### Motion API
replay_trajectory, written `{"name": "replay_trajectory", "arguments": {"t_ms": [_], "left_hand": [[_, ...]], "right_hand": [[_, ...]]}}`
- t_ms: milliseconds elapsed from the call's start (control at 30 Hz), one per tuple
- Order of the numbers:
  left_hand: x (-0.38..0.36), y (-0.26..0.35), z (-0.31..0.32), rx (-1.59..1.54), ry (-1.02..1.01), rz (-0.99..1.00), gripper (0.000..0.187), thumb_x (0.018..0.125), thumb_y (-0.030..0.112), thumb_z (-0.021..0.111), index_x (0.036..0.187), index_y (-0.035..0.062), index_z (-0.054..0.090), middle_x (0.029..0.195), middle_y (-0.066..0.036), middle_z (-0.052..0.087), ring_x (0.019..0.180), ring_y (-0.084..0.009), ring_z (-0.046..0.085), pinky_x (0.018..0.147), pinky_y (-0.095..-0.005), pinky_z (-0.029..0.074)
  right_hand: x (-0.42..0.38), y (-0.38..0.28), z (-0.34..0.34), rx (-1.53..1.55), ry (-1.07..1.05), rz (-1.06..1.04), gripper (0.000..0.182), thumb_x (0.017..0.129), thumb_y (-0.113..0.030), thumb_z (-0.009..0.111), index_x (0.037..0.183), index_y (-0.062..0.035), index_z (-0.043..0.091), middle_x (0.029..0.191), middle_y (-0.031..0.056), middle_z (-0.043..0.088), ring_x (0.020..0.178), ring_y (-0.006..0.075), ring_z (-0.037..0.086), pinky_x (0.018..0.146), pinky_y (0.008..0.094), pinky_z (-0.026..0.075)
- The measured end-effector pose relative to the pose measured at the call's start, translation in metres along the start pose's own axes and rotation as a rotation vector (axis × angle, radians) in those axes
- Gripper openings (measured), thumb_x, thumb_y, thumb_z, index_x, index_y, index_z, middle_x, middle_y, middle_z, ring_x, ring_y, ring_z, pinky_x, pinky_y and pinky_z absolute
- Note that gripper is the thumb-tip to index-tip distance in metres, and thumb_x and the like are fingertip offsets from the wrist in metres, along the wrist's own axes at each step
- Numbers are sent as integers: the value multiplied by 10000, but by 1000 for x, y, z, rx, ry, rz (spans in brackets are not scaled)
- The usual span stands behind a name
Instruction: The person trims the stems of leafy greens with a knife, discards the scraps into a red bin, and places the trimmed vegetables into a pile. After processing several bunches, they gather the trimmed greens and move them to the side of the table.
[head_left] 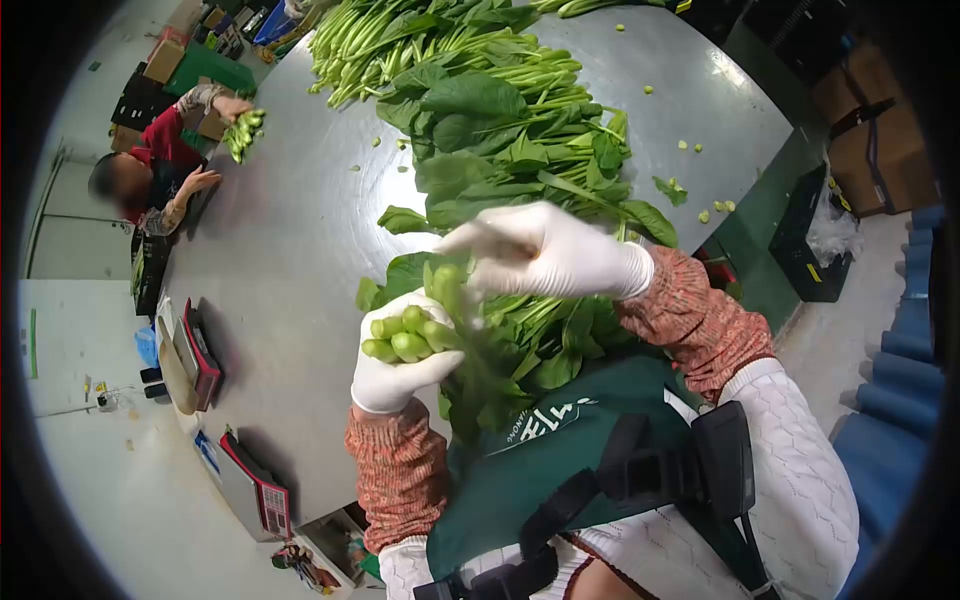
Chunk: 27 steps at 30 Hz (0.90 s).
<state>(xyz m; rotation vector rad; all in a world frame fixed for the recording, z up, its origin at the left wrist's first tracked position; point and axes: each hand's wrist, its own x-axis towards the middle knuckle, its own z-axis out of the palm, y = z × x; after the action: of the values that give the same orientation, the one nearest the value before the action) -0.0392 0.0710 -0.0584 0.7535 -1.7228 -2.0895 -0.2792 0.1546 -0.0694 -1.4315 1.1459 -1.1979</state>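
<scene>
The bunch of leafy greens (410,335) sat upright in the left hand (395,370), just in front of the person's green apron (540,470), its cut stem ends lined up towards the left and its leaves trailing to the right. The gloved fingers were wrapped tight around the stems, pressed together, which kept the stalks gathered and even at the base. The right hand (545,255), also gloved, lay over the leaf end just beyond the bunch; its fingers looked spread and slightly blurred, resting on or brushing the leaves, though whether they pinched a single leaf could not be told. Holding the bundle off the surface this way let both hands work on it from opposite ends.

Farther off, a large pile of loose greens (500,110) stretched across the grey metal table (290,230), close enough to draw from. Small scraps (715,207) lay scattered on the far right. On the near left edge stood two weighing scales (258,490). At the far left, another person's hand (232,106) held a smaller bunch (245,132). Cardboard boxes (870,130) stood at far right.
</scene>
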Motion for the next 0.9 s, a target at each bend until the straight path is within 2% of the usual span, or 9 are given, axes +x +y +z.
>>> {"name": "replay_trajectory", "arguments": {"t_ms": [100, 133, 233, 267, 500, 633, 667, 800, 900], "left_hand": [[5, 16, 11, 187, -51, 52, 272, 663, -4, 799, 879, 19, 634, 847, -24, 634, 778, -114, 586, 731, -258, 475], [4, 18, 7, 270, -62, 43, 254, 687, 3, 785, 891, 0, 633, 972, -74, 682, 819, -105, 590, 752, -260, 483], [7, 14, 0, 467, 212, 208, 245, 721, 2, 757, 936, -28, 643, 1163, -140, 680, 875, -104, 597, 803, -269, 498], [4, 19, -1, 432, 332, 115, 258, 747, -4, 733, 985, -57, 648, 1302, -180, 624, 930, -109, 603, 849, -275, 504], [-7, 34, 20, 485, 243, 253, 294, 759, -37, 712, 1047, -45, 658, 1086, -134, 719, 889, -106, 632, 833, -258, 512], [0, 27, 25, 404, 231, 259, 261, 724, -13, 749, 971, -30, 667, 1017, -91, 707, 890, -117, 623, 846, -274, 501], [1, 23, 24, 364, 195, 270, 259, 718, -8, 757, 960, -29, 668, 1003, -83, 704, 891, -119, 621, 851, -279, 499], [5, 20, 27, 346, 163, 259, 244, 713, -21, 757, 935, -27, 654, 998, -103, 706, 888, -121, 617, 849, -288, 499], [-1, 28, 20, 334, 242, 235, 228, 732, -51, 731, 934, -26, 629, 1036, -139, 714, 889, -123, 622, 835, -284, 506]], "right_hand": [[5, 1, 6, -101, 23, -131, 311, 884, -269, 743, 1109, -64, 682, 855, 17, 617, 748, 94, 539, 674, 266, 462], [3, 1, 4, -66, 52, -107, 291, 882, -267, 745, 1066, -51, 677, 866, 19, 615, 751, 90, 532, 667, 264, 457], [0, 6, -5, 7, 115, -61, 202, 910, -212, 732, 1022, -52, 677, 905, -23, 616, 792, 51, 560, 646, 226, 461], [-2, 4, -7, 57, 139, -1, 193, 900, -197, 736, 1006, -47, 678, 902, -2, 633, 777, 73, 584, 652, 237, 474], [5, 3, 7, -574, 412, -268, 176, 839, -130, 740, 957, -17, 675, 889, 122, 656, 696, 203, 633, 639, 280, 510], [-4, -16, 7, 99, 141, -49, 193, 830, -91, 765, 1001, -32, 697, 866, 75, 636, 776, 198, 634, 716, 289, 503], [0, -14, 8, -151, 153, -295, 215, 833, -76, 767, 1035, -42, 702, 856, 59, 613, 785, 201, 618, 726, 291, 496], [6, -5, 10, -166, 217, -344, 185, 845, -87, 743, 1015, -37, 688, 861, 67, 591, 749, 189, 597, 683, 289, 486], [-1, -13, 10, -410, 390, -145, 157, 841, -103, 732, 964, -25, 671, 877, 70, 587, 721, 174, 589, 637, 290, 481]]}}
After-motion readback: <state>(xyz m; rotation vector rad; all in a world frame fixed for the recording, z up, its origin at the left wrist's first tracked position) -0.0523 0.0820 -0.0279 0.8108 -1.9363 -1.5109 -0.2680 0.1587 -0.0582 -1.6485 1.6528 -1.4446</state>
